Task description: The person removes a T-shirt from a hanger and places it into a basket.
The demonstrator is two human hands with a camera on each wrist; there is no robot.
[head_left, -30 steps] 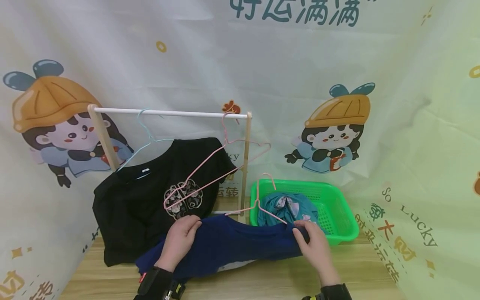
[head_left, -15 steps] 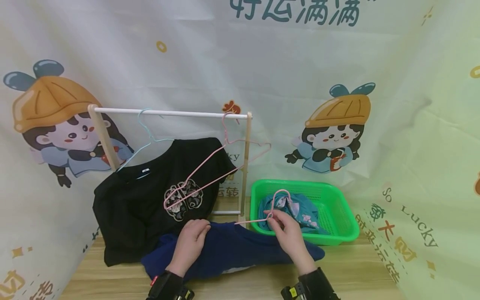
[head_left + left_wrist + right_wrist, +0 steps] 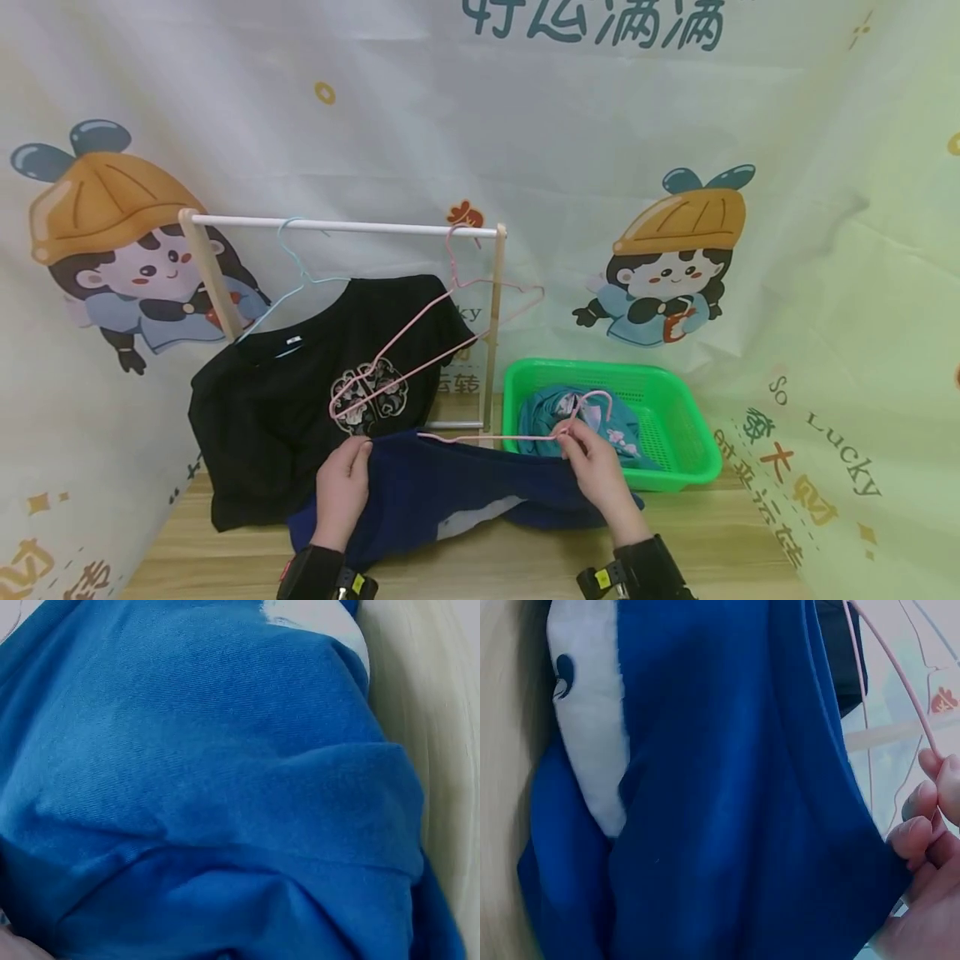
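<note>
A navy blue shirt (image 3: 420, 479) with a white patch on its front is stretched between my hands, low over the table. My left hand (image 3: 341, 492) pinches its left shoulder; in the left wrist view the blue cloth (image 3: 202, 735) fills most of the frame. At the neck of a pink hanger (image 3: 487, 437), just below the hook, my right hand (image 3: 600, 475) pinches the wire. The hanger's left arm runs into the shirt's collar near my left hand. In the right wrist view, the right fingers (image 3: 915, 836) also lie right at the shirt's edge.
A clothes rack (image 3: 345, 225) stands behind, with a black shirt (image 3: 300, 417) on a blue hanger (image 3: 302, 275) and a bare pink hanger (image 3: 412, 321). Right of it, a green basket (image 3: 682, 417) holds teal clothing (image 3: 540, 417). All stand on a wooden table (image 3: 712, 542).
My right hand has left the shirt's right shoulder, taken the pink hanger's neck and moved slightly right with it. My left hand has shifted left, keeping hold of the shirt.
</note>
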